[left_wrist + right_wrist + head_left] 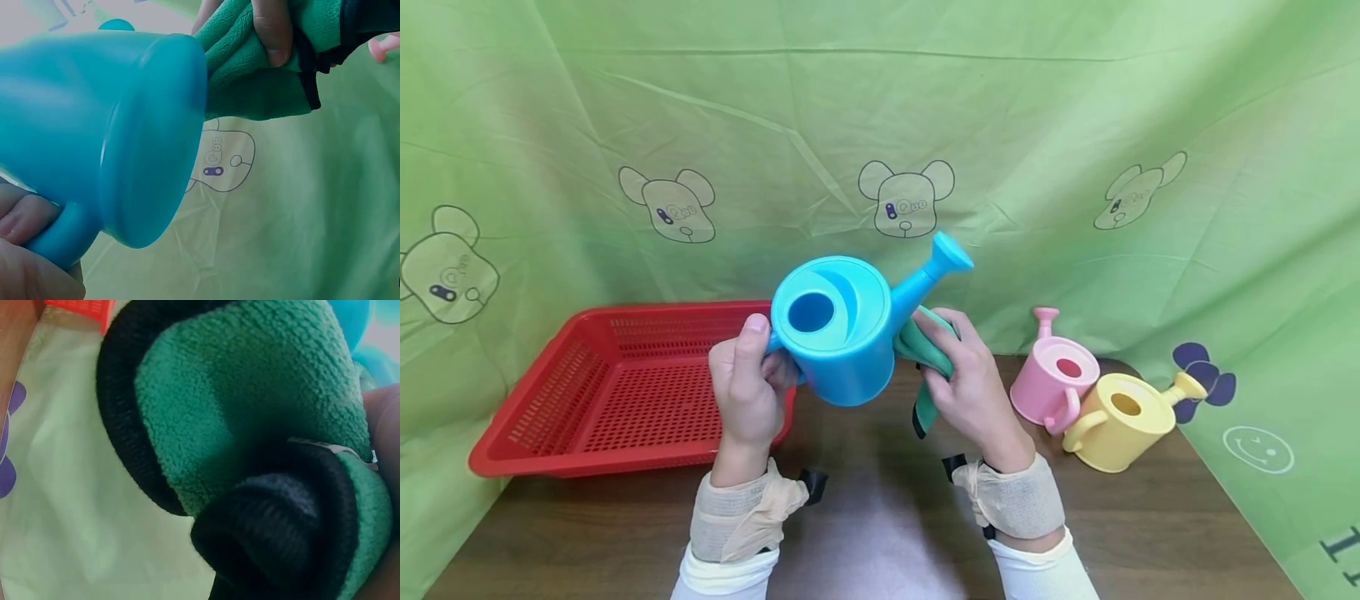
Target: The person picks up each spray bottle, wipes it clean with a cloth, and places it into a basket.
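Note:
A blue watering can (842, 358) is held up above the table, its spout pointing up and to the right. My left hand (748, 379) grips its handle, thumb on top; the left wrist view shows the fingers around the handle (69, 234). My right hand (966, 379) holds a bunched green cloth (927, 343) with dark edging against the can's right side, below the spout. In the left wrist view the cloth (250, 81) meets the can's body. Folds of the cloth (250, 381) fill much of the right wrist view.
A red plastic basket (535, 400) stands on the table (865, 533) at the left, partly behind my left hand. To the right are a pink watering can (1041, 387) and a yellow watering can (1120, 442), side by side. A green printed curtain (790, 125) hangs behind the table.

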{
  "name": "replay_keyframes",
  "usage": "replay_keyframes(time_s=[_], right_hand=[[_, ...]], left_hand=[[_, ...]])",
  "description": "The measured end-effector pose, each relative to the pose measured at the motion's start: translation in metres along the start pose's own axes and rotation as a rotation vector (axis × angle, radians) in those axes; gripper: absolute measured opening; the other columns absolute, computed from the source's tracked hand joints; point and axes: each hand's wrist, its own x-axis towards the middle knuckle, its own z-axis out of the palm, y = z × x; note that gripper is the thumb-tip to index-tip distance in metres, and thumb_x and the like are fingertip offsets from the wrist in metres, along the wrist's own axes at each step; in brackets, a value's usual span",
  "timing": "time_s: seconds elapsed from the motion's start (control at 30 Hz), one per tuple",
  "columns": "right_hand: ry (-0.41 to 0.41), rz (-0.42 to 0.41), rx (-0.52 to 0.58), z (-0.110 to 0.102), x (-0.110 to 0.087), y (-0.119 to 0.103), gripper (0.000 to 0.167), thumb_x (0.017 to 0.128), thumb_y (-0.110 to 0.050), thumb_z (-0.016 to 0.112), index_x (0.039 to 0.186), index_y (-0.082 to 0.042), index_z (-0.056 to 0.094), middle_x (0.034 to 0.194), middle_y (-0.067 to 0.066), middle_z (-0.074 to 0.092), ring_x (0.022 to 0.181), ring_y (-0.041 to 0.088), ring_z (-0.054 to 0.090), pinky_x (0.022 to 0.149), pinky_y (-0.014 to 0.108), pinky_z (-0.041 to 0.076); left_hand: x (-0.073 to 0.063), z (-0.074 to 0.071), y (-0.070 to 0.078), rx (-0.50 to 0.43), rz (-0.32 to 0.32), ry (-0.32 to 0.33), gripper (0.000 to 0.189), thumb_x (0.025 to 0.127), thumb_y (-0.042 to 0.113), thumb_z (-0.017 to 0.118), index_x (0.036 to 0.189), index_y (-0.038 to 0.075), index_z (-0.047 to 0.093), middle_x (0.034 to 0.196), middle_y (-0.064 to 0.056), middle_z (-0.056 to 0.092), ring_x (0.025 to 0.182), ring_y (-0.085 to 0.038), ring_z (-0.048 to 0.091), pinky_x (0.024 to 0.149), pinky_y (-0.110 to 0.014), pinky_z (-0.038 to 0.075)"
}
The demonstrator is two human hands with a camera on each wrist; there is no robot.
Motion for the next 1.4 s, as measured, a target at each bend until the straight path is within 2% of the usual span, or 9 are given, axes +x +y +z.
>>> replay_keyframes(time_s=[0.23, 0.4, 0.57, 0.83, 1.13, 1.4], right_hand=[[0.019, -0.019, 0.008, 0.0006, -0.0006, 0.0016, 0.053, 0.087, 0.01, 0.064, 0.136, -0.009, 0.068, 0.136, 0.015, 0.06, 0.112, 0.03, 0.062, 0.092, 0.047, 0.053], [0.081, -0.047, 0.016, 0.0002, -0.0009, 0.0021, 0.057, 0.089, 0.006, 0.065, 0.142, -0.015, 0.066, 0.134, 0.015, 0.06, 0.113, 0.029, 0.059, 0.094, 0.05, 0.052], [0.157, -0.061, 0.062, 0.0015, -0.0015, 0.0027, 0.06, 0.09, 0.005, 0.066, 0.146, -0.016, 0.063, 0.14, 0.018, 0.062, 0.125, 0.034, 0.058, 0.105, 0.055, 0.048], [0.258, -0.101, 0.142, 0.0012, 0.0, 0.002, 0.052, 0.093, 0.002, 0.064, 0.144, -0.009, 0.063, 0.136, 0.016, 0.065, 0.119, 0.026, 0.058, 0.109, 0.034, 0.043], [0.287, -0.026, 0.162, 0.0001, 0.0009, 0.0007, 0.053, 0.093, 0.002, 0.066, 0.145, -0.011, 0.063, 0.131, 0.019, 0.063, 0.12, 0.019, 0.055, 0.105, 0.032, 0.044], [0.331, -0.014, 0.183, 0.0005, 0.0027, -0.0002, 0.053, 0.094, 0.004, 0.063, 0.145, -0.011, 0.063, 0.137, 0.017, 0.062, 0.126, 0.019, 0.057, 0.109, 0.03, 0.044]], left_hand=[[0.0016, -0.001, 0.0057, 0.005, -0.057, -0.026, 0.055, 0.105, 0.019, 0.044, 0.055, 0.005, 0.03, 0.049, -0.003, 0.029, 0.044, -0.015, 0.023, 0.04, -0.032, 0.019], [0.0015, -0.0015, 0.0069, 0.057, -0.088, -0.074, 0.057, 0.107, 0.02, 0.049, 0.055, 0.003, 0.033, 0.049, -0.005, 0.032, 0.044, -0.015, 0.027, 0.04, -0.032, 0.022], [0.0009, -0.001, 0.006, 0.091, -0.094, -0.094, 0.058, 0.108, 0.022, 0.053, 0.056, 0.002, 0.036, 0.05, -0.005, 0.035, 0.044, -0.015, 0.03, 0.04, -0.031, 0.027], [0.0013, -0.0018, 0.0066, 0.121, -0.078, -0.062, 0.059, 0.108, 0.026, 0.055, 0.057, 0.002, 0.037, 0.05, -0.005, 0.037, 0.043, -0.015, 0.032, 0.041, -0.029, 0.032], [0.0019, -0.0025, 0.0068, 0.133, -0.071, -0.013, 0.061, 0.107, 0.027, 0.056, 0.056, 0.001, 0.036, 0.048, -0.004, 0.036, 0.042, -0.014, 0.031, 0.039, -0.029, 0.03], [0.0023, -0.004, 0.0074, 0.157, -0.055, 0.009, 0.058, 0.107, 0.024, 0.054, 0.056, 0.0, 0.038, 0.048, -0.004, 0.038, 0.042, -0.014, 0.031, 0.04, -0.028, 0.03]])
